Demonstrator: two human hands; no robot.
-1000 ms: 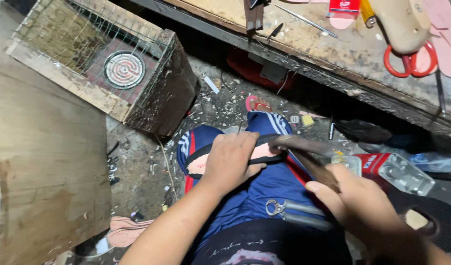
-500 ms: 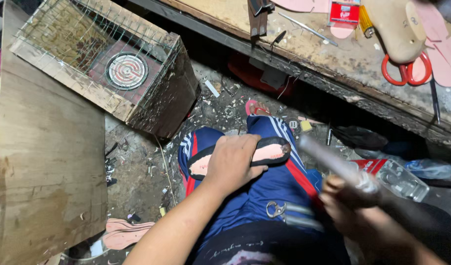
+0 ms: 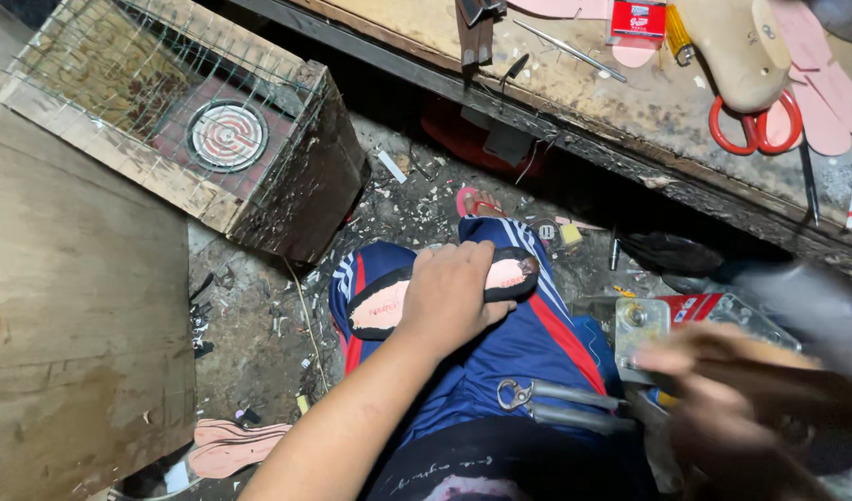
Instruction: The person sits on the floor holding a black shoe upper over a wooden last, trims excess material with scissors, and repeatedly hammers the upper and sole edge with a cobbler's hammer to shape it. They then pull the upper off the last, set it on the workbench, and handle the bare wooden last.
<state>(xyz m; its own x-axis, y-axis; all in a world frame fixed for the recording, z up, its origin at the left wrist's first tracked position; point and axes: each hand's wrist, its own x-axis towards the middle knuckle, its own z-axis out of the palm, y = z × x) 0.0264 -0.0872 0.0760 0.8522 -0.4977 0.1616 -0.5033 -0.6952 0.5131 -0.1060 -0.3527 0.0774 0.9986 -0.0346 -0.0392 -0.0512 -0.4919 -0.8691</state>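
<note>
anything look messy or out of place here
Yes. Scraps and offcuts litter the floor beside the wire-topped wooden box. A loose pink sole piece lies on the ground at lower left. The left hand presses a black-edged sole on the knee.

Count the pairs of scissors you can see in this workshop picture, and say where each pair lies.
1: the red-handled scissors lie on the workbench at the upper right, partly under a tan shoe last. More may be hidden among the clutter.
</note>
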